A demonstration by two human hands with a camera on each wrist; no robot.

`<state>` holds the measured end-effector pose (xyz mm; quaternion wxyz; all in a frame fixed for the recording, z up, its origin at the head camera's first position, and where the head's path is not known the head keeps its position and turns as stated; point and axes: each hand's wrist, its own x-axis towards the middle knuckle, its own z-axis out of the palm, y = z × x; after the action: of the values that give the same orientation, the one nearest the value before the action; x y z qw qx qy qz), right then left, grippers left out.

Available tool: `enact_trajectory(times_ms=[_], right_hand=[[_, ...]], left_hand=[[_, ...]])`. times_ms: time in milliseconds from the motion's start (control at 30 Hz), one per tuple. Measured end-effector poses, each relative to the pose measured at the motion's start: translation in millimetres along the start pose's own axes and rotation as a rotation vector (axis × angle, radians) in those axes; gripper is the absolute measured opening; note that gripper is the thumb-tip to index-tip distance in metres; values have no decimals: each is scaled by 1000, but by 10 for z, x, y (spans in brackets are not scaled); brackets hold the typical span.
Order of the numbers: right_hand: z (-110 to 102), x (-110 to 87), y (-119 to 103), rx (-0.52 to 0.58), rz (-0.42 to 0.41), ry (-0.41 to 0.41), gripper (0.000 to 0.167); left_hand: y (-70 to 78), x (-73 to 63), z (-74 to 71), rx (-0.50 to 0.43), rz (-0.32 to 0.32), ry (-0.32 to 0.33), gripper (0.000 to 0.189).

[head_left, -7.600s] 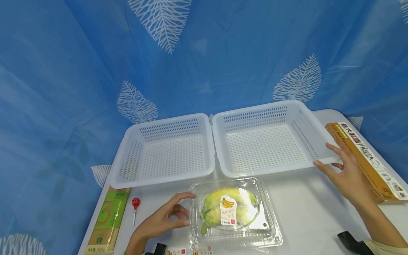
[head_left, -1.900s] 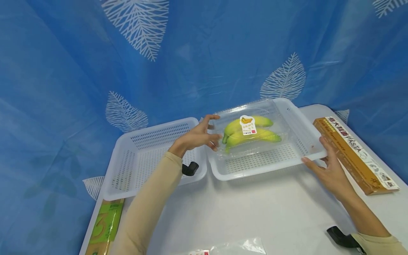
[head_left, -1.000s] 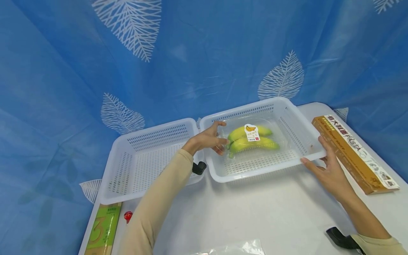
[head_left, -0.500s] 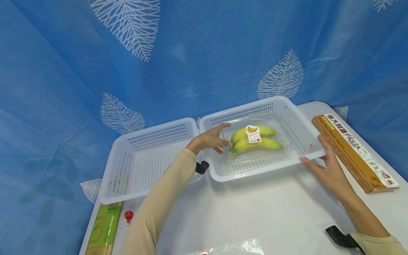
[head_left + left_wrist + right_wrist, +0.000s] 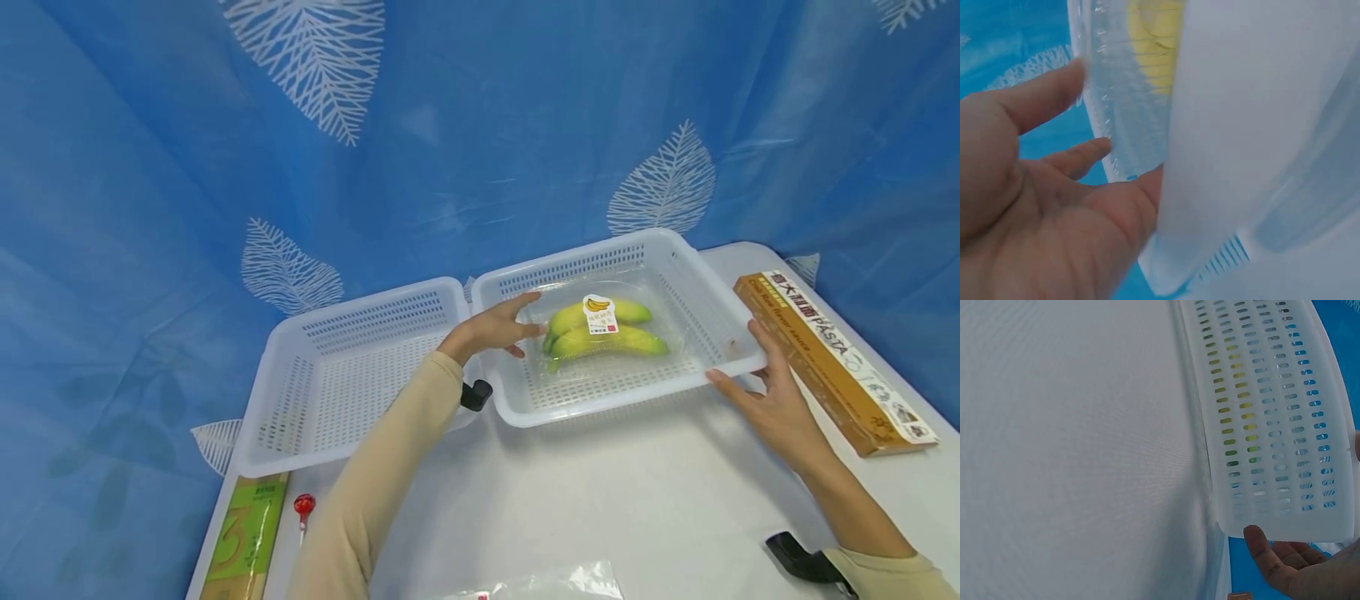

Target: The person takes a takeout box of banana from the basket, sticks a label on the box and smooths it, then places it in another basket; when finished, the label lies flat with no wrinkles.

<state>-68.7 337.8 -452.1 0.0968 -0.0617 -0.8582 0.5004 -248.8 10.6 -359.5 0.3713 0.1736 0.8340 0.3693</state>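
Note:
In the head view, a clear plastic box (image 5: 536, 375) of yellow-green bananas (image 5: 606, 340) lies flat inside the right-hand white basket (image 5: 585, 410). My left hand (image 5: 491, 327) reaches over the basket's left side, its fingers spread at the box's left edge. The left wrist view shows that hand (image 5: 1041, 187) with straight, parted fingers beside the box's clear rim (image 5: 1107, 106). At the basket's front right corner, my right hand (image 5: 780, 400) grips the rim. Thumb and fingers of the right hand (image 5: 1300, 569) also show at the basket's end in the right wrist view.
A second white basket (image 5: 300, 461) stands against the first on the left. A brown pasta box (image 5: 832, 367) lies at the right. Near the left edge are a green packet (image 5: 243, 533) and a red lollipop (image 5: 303, 504). Clear film (image 5: 558, 583) lies at the front.
The banana box has gone from the table into the right-hand basket, carried by my left hand and lowered flat. The left fingers have since spread. My right hand keeps its hold on the basket corner.

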Motion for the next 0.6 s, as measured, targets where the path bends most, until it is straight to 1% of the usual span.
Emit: enact_trajectory(times_ms=[100, 233, 367, 500, 600], right_hand=[[-8, 25, -34, -4, -1, -4, 90], [-14, 3, -21, -15, 2, -5, 89], [-18, 2, -20, -20, 2, -2, 88], [-10, -7, -37, -13, 8, -6, 88], [-2, -15, -55, -8, 7, -10, 88]], left_hand=[[9, -125, -51, -2, 35, 38, 66], [-15, -304, -30, -42, 110, 66, 65], [-27, -497, 21, -71, 200, 92, 63], [-69, -728, 96, -44, 286, 176, 59], [-115, -923, 158, -66, 353, 212, 57]])
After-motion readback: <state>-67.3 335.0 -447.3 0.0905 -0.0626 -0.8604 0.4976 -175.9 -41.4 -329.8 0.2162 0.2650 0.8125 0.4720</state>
